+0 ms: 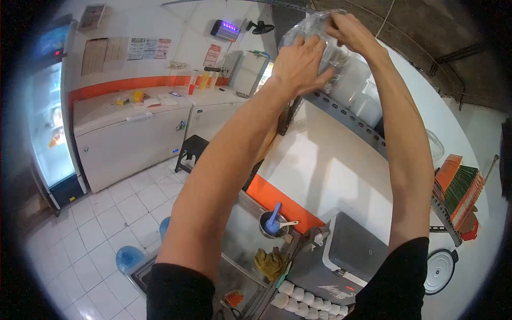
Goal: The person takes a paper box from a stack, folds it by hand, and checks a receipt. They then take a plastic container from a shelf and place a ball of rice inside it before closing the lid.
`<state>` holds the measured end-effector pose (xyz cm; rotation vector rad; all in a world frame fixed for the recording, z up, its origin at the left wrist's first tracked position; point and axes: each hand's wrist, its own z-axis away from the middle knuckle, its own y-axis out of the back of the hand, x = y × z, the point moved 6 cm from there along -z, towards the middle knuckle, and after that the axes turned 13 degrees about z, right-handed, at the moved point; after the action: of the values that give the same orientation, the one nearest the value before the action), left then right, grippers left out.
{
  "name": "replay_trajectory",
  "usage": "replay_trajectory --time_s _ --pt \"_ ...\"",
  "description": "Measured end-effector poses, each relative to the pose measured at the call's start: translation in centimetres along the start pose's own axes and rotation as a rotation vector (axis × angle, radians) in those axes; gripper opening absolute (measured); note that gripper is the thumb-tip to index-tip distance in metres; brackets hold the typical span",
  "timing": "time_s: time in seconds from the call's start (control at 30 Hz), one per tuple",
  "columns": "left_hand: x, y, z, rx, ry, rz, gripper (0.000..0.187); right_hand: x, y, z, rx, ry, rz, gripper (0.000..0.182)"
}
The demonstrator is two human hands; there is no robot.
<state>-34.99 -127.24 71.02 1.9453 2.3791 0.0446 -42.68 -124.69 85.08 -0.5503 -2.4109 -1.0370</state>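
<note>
Both arms reach up to a metal wall shelf at the top. My left hand lies against a clear plastic bag, its fingers spread over the crinkled film. My right hand is higher and to the right, fingers bent and closed on the bag's upper edge. Behind the bag, clear plastic containers stand on the shelf, partly hidden by my right forearm.
Below are a grey cooler box, a pot with a blue scoop, a glove and rows of white pieces. White chest freezers line the left wall. A black stool and blue bottle stand on the floor.
</note>
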Motion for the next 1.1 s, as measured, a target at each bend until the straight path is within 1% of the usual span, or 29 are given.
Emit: replay_trajectory --time_s 0.03,0.07,0.1,0.13,0.17,0.2,0.23,0.27,0.3,0.33,0.4,0.43,0.47,0.5,0.57,0.63,0.7,0.77,0.8,0.87,0.9,0.97,1.03,1.07,1.1 --pt "0.1 0.0 -0.2 -0.028 0.009 0.010 0.063 1.2 -0.6 -0.1 0.003 0.003 -0.002 0.029" --pt "0.2 0.0 -0.4 -0.054 0.018 0.020 0.067 2.0 -0.2 -0.1 0.196 0.032 0.190 0.030" --pt "0.2 -0.2 -0.7 -0.053 0.016 0.018 0.067 2.9 -0.1 -0.1 0.388 0.059 0.382 0.030" --pt "0.2 -0.3 -1.0 -0.037 0.001 0.003 0.071 4.3 -1.2 -0.8 0.391 0.057 0.383 0.030" --pt "0.2 -0.4 -1.3 -0.020 -0.012 -0.013 0.075 5.9 -2.3 -1.8 0.377 0.034 0.215 0.028" --pt "0.3 -0.4 -1.2 -0.021 -0.009 -0.016 0.075 5.6 -2.4 -2.0 0.355 0.011 0.045 0.028" --pt "0.0 -0.9 -1.0 -0.077 0.048 -0.020 0.077 5.1 -2.3 -1.9 0.354 0.013 0.040 0.028" --pt "-0.3 -1.3 -0.8 -0.131 0.106 -0.024 0.078 4.3 -2.7 -2.0 0.250 0.057 0.127 0.032" --pt "-0.2 -1.4 -0.9 -0.130 0.106 -0.025 0.078 3.0 -2.4 -1.9 0.148 0.099 0.217 0.036" --pt "-0.1 -1.6 -0.9 -0.132 0.107 -0.037 0.078 2.5 -1.6 -1.7 0.146 0.093 0.220 0.036" --pt "0.3 -2.0 -1.3 -0.134 0.107 -0.049 0.077 3.7 1.0 -1.2 0.320 -0.298 0.171 0.042" --pt "0.3 -2.5 -1.6 -0.209 0.133 -0.075 0.077 3.2 1.1 -1.2 0.319 -0.293 0.169 0.042" --pt "0.2 -2.9 -1.9 -0.282 0.158 -0.103 0.077 2.4 2.2 -1.1 0.459 -0.252 0.214 0.036" --pt "0.2 -3.0 -2.0 -0.282 0.161 -0.102 0.077 1.7 3.1 -0.7 0.593 -0.212 0.260 0.031" --pt "0.3 -3.9 -2.2 -0.361 0.146 -0.116 0.079 0.2 7.7 0.0 0.586 -0.168 0.185 0.036" --pt "-0.1 -4.3 -1.9 -0.341 0.121 -0.121 0.080 -3.5 12.9 3.3 0.546 -0.249 0.011 0.038" --pt "-0.2 -4.5 -1.6 -0.330 0.096 -0.115 0.081 -1.8 16.1 4.0 0.596 -0.091 0.059 0.042" --pt "0.3 -4.2 -1.6 -0.289 0.067 -0.132 0.076 -6.8 18.9 10.2 0.666 -0.119 0.173 0.044" --pt "0.5 -4.1 -1.6 -0.304 0.065 -0.117 0.076 -6.3 20.7 11.2 0.650 -0.132 0.176 0.044" --pt "1.6 -3.2 -1.5 -0.300 -0.017 -0.080 0.069 -3.3 23.3 13.8 0.596 -0.217 -0.151 0.044" --pt "2.3 -2.2 -0.9 -0.319 -0.027 -0.055 0.069 -3.0 24.5 16.2 0.632 -0.230 -0.164 0.042" --pt "3.5 2.4 0.8 -0.050 0.090 0.115 0.061 -3.7 25.0 22.2 0.720 -0.244 -0.114 0.039" --pt "5.7 5.8 4.5 0.182 0.220 0.319 0.053 -5.1 24.2 29.6 0.767 -0.287 -0.028 0.037" --pt "6.9 7.1 8.3 0.356 0.368 0.725 0.052 -6.5 23.2 33.8 0.770 -0.313 0.036 0.037" --pt "9.9 8.1 11.4 0.272 0.581 1.153 0.054 -8.6 21.2 38.0 0.719 -0.339 0.105 0.037"
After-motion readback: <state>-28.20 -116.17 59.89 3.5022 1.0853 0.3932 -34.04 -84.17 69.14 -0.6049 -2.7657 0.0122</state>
